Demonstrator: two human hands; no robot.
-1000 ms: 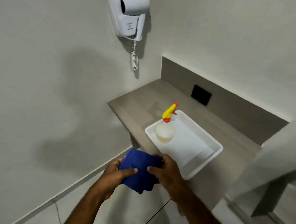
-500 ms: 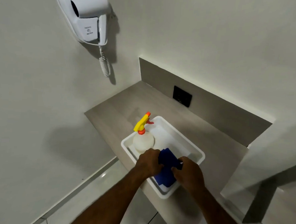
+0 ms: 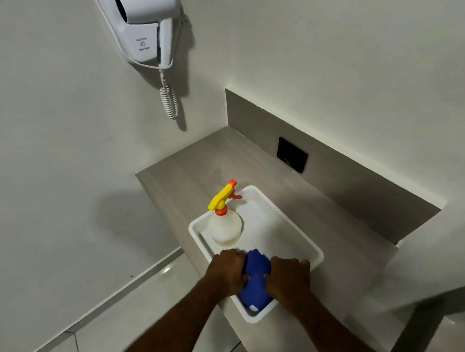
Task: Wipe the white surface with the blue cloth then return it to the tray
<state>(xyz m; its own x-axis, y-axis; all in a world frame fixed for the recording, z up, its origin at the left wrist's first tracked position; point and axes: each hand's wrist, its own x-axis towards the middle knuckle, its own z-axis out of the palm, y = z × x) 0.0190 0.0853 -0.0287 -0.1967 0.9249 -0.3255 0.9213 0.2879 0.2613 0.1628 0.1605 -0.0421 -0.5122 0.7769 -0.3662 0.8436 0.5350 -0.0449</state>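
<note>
Folded blue cloth [image 3: 255, 282] down inside the near end of the white rectangular plastic tray [image 3: 307, 243], pressed between both hands. Left hand [image 3: 227, 272] curled on the cloth's left side, fingers bent over its edge. Right hand [image 3: 288, 279] curled on the right side, thumb against the fabric, knuckles near the tray's rim. In the tray's far left corner, upright and just beyond the left hand, a translucent round spray bottle with yellow and orange trigger head [image 3: 224, 224]. Tray on the grey wood-grain bench [image 3: 199, 166], at its front edge. On the wall above, a white wall-mounted hair dryer with coiled cord [image 3: 145, 23]. On the backsplash, a black rectangular socket plate [image 3: 291, 158].
</note>
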